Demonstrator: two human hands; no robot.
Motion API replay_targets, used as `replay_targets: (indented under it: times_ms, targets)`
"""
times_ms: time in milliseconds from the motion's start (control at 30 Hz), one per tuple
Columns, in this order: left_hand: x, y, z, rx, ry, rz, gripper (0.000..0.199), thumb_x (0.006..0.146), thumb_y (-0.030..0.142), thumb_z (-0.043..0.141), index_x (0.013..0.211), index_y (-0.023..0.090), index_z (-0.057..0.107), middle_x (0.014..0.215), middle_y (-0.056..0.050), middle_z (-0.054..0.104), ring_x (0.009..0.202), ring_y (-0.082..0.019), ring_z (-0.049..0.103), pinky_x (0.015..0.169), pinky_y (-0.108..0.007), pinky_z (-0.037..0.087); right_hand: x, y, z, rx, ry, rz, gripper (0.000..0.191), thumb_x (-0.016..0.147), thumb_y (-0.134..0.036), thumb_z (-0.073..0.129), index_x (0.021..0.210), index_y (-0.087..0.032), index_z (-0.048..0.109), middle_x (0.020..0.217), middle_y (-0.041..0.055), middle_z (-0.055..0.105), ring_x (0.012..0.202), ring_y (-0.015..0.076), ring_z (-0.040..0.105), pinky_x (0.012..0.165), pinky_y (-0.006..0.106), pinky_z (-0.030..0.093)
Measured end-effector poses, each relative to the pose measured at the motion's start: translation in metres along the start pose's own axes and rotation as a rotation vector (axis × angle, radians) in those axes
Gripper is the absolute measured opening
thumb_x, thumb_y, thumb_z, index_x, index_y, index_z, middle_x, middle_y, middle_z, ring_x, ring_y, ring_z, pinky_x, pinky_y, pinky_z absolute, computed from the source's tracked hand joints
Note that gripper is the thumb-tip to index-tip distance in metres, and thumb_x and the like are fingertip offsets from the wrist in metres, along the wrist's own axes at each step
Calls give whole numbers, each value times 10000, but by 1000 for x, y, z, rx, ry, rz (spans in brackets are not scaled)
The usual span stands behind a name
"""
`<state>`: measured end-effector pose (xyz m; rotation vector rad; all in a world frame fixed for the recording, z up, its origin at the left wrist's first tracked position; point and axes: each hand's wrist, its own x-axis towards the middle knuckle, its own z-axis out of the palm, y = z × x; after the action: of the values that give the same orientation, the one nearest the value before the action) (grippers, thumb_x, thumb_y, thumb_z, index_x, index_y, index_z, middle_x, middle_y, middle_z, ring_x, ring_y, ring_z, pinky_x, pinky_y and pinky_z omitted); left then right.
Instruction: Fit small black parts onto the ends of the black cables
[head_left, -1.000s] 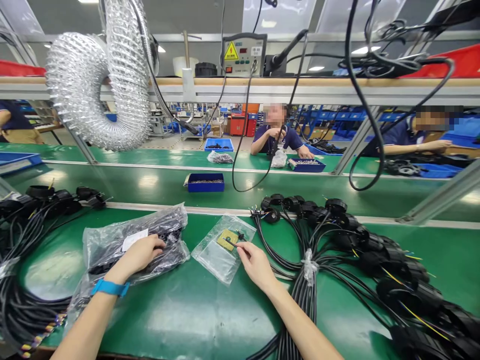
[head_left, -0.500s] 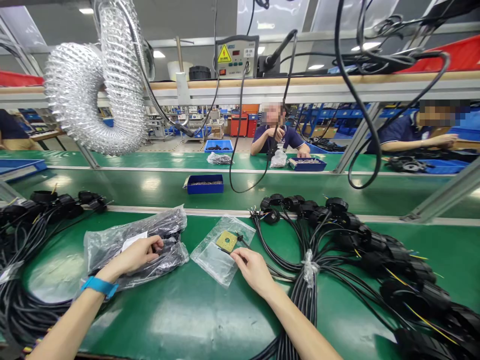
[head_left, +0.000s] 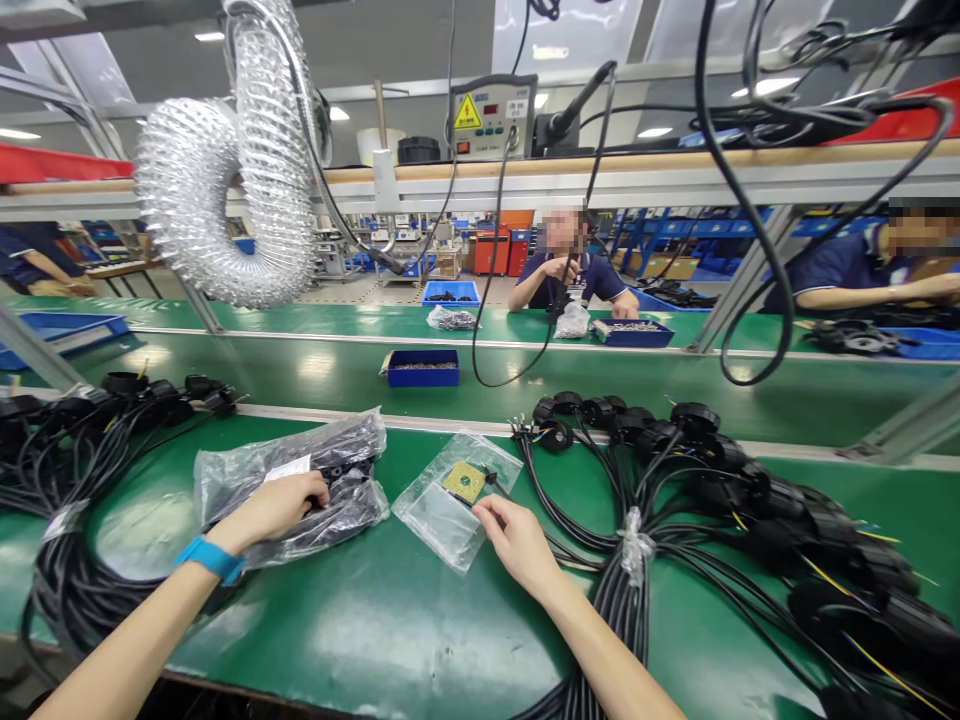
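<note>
My left hand, a blue band at its wrist, rests over a large clear plastic bag of black parts. Its fingers curl down among the parts, and their tips are hidden. My right hand is closed in a pinch at the end of a thin black strip, whose kind I cannot make out. Just beyond it, a yellow square circuit board lies with a flat clear zip bag; whether inside or on top I cannot tell. Beside the board sits a small black connector.
Bundled black cables with round black housings spread along the right; another cable bundle lies left. Beyond the rail stands a blue box of small parts. A loop of cable hangs overhead. Two co-workers sit across the bench.
The view has shifted, moving the scene slightly right. My left hand's fingers have dipped lower among the black parts. My right hand keeps its pinch beside the board.
</note>
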<state>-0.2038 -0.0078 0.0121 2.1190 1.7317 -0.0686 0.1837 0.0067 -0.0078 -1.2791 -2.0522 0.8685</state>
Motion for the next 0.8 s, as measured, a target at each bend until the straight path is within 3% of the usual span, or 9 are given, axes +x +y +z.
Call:
replay_targets:
  times_ms: [233, 400, 567, 800]
  targets:
    - [-1, 9, -7, 163, 33, -10, 285, 757, 124, 461, 922, 208, 677, 980, -59, 633, 895, -214, 582, 722, -290, 355, 2, 5, 0, 16, -35, 6, 317, 942, -441, 427, 843, -188, 590, 776, 1, 588, 706, 124, 528, 678, 244, 363]
    - [-4, -4, -5, 35, 132, -30, 248, 852, 248, 476, 949, 207, 700, 995, -45, 657, 923, -200, 591, 808, -284, 397, 2, 5, 1, -10, -46, 14, 324, 943, -452, 416, 847, -198, 592, 777, -1, 588, 704, 130, 524, 674, 249, 363]
    - [-5, -14, 0, -68, 300, -58, 329, 909, 338, 452, 1126, 202, 659, 1137, -38, 637, 1028, -193, 580, 890, -274, 394, 2, 7, 0, 8, -51, 28, 335, 936, -481, 416, 875, -208, 600, 809, 8, 600, 736, 141, 541, 694, 251, 378]
    - [2, -4, -7, -13, 314, -59, 281, 921, 302, 444, 951, 178, 694, 956, -51, 666, 869, -185, 600, 766, -272, 404, 6, 21, 2, -2, -63, 42, 363, 906, -544, 428, 908, -228, 606, 851, 13, 619, 765, 149, 574, 708, 244, 417]
